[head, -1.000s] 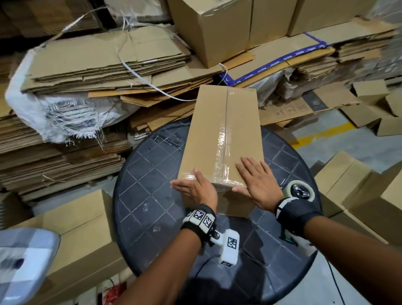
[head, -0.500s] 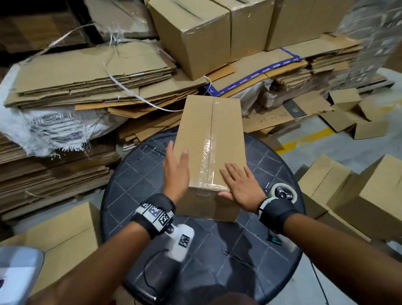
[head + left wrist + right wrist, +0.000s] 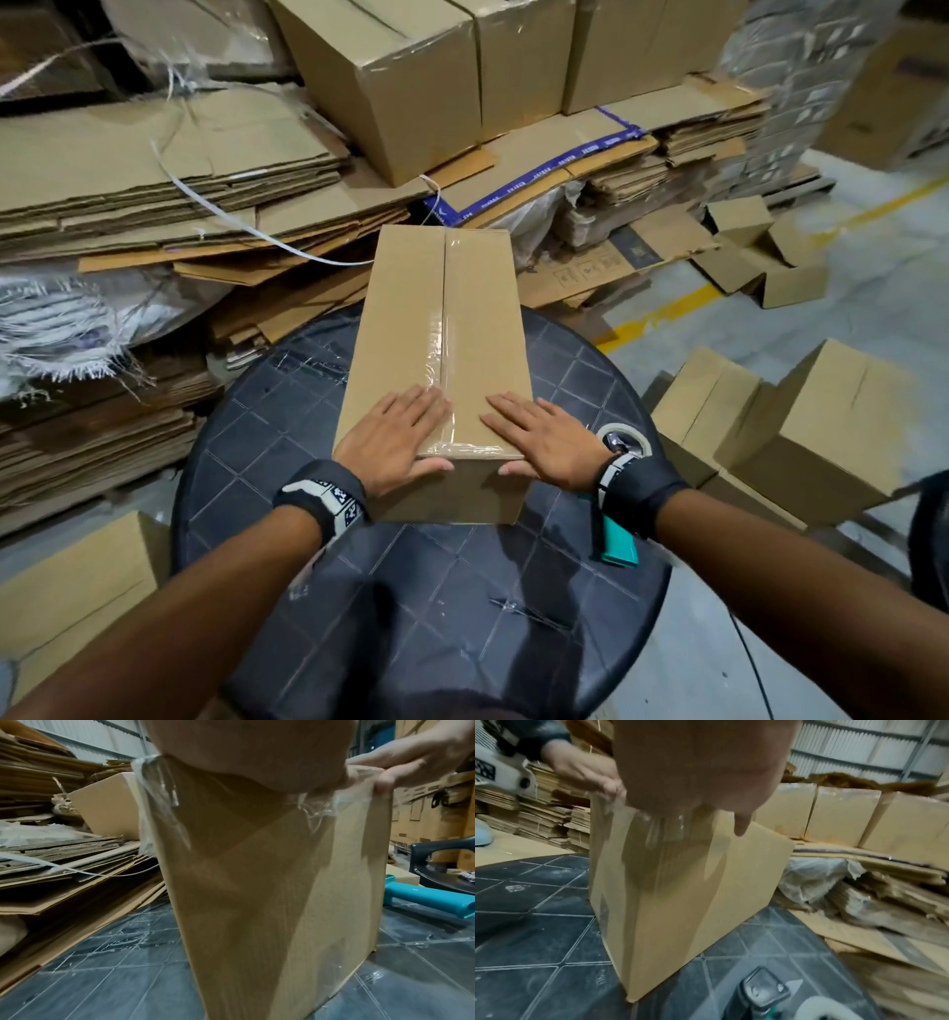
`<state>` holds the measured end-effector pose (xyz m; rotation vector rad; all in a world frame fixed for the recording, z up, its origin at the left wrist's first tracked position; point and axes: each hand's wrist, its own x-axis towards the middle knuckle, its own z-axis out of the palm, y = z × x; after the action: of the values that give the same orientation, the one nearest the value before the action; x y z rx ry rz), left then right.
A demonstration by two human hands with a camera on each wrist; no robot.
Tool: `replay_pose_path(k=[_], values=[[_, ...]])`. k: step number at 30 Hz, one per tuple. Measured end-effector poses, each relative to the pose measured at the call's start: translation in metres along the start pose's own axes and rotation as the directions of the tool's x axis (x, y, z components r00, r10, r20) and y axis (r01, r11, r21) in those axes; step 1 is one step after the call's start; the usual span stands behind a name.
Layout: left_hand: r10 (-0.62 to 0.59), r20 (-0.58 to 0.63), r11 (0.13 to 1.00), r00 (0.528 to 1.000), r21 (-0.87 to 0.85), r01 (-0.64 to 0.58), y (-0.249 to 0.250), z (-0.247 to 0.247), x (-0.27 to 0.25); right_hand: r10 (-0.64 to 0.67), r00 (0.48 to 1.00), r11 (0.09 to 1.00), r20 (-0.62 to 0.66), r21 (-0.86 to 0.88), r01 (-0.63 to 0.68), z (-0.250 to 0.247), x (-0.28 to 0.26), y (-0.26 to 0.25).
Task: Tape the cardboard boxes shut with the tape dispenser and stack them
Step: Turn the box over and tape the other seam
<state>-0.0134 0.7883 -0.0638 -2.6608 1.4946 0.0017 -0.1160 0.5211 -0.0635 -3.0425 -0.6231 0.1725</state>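
A long cardboard box (image 3: 436,329) lies on the round dark table (image 3: 287,426), its top seam covered by clear tape. My left hand (image 3: 398,439) lies flat on the near left of the box top, fingers straight, thumb over the near edge. My right hand (image 3: 539,437) lies flat on the near right in the same way. The wrist views show the box's near end (image 3: 277,902) (image 3: 680,886) with tape ends folded over its top edge. The tape dispenser (image 3: 619,519), teal-handled with a tape roll, lies on the table right of the box, partly behind my right wrist.
Taped boxes (image 3: 411,77) stand on piles of flattened cardboard (image 3: 154,169) behind the table. More boxes (image 3: 801,437) sit on the floor at the right, another (image 3: 72,591) at the lower left. A white strap (image 3: 246,226) trails over the cardboard pile. A yellow floor line (image 3: 662,313) runs at the right.
My left hand has moved from the box's left side onto its top near the seam. The right hand stays flat on the top. The head view has moved closer.
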Motion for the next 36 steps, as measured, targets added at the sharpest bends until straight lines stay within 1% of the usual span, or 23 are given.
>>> replay_pose_path(k=[4, 6, 8, 10, 12, 14, 16, 18, 21, 24, 29, 31, 33, 34, 36], values=[[-0.039, -0.022, 0.999, 0.999, -0.003, 0.039, 0.0, 0.006, 0.001, 0.01, 0.994, 0.999, -0.108, 0.047, -0.005, 0.018, 0.005, -0.001], [-0.053, -0.036, 0.999, 0.998, 0.008, 0.053, 0.0, 0.008, 0.001, -0.006, 0.993, 0.998, -0.119, 0.061, 0.013, 0.018, 0.005, 0.0], [-0.051, -0.04, 0.998, 0.998, 0.021, 0.052, 0.001, 0.01, 0.001, -0.075, 0.994, 0.997, -0.082, 0.021, 0.077, 0.011, 0.001, 0.008], [-0.047, -0.049, 0.998, 0.998, 0.037, 0.049, 0.0, 0.01, 0.001, -0.158, 0.987, 0.986, 0.024, -0.042, 0.158, -0.005, -0.003, 0.022], [-0.048, -0.047, 0.998, 0.998, 0.045, 0.05, 0.0, 0.01, 0.001, -0.184, 0.976, 0.976, 0.117, -0.093, 0.196, -0.017, -0.005, 0.037], [-0.051, -0.06, 0.998, 0.997, 0.042, 0.054, 0.0, 0.011, 0.001, -0.184, 0.975, 0.968, 0.128, -0.149, 0.202, -0.021, -0.002, 0.045], [-0.058, -0.066, 0.998, 0.996, 0.03, 0.06, 0.001, 0.011, 0.001, -0.175, 0.979, 0.967, 0.104, -0.172, 0.191, -0.018, 0.002, 0.043], [-0.061, -0.073, 0.998, 0.995, 0.023, 0.063, 0.002, 0.012, 0.002, -0.145, 0.987, 0.982, 0.072, -0.109, 0.152, -0.008, 0.004, 0.036], [-0.062, -0.074, 0.998, 0.995, 0.027, 0.064, 0.002, 0.014, 0.002, -0.094, 0.994, 0.995, -0.051, -0.03, 0.092, 0.01, 0.004, 0.027], [-0.061, -0.069, 0.997, 0.996, 0.037, 0.063, 0.001, 0.014, 0.002, -0.09, 0.986, 0.996, -0.14, -0.001, 0.091, 0.019, 0.004, 0.027], [-0.056, -0.06, 0.997, 0.997, 0.047, 0.059, 0.002, 0.014, 0.001, -0.072, 0.993, 0.997, -0.094, 0.028, 0.075, 0.015, 0.002, 0.029], [-0.06, -0.054, 0.997, 0.997, 0.049, 0.063, 0.002, 0.014, 0.001, -0.01, 0.989, 0.997, -0.147, 0.069, 0.021, 0.008, -0.001, 0.017], [-0.062, -0.043, 0.997, 0.997, 0.047, 0.064, 0.002, 0.014, 0.001, 0.147, 0.96, 0.984, -0.237, 0.136, -0.117, 0.004, -0.001, -0.008], [-0.064, -0.037, 0.997, 0.997, 0.046, 0.066, 0.002, 0.013, 0.001, 0.247, 0.929, 0.965, -0.275, 0.16, -0.209, 0.002, 0.003, -0.026], [-0.065, -0.02, 0.997, 0.998, 0.041, 0.066, 0.001, 0.012, 0.001, 0.446, 0.835, 0.895, -0.321, 0.163, -0.415, 0.002, 0.018, -0.065]])
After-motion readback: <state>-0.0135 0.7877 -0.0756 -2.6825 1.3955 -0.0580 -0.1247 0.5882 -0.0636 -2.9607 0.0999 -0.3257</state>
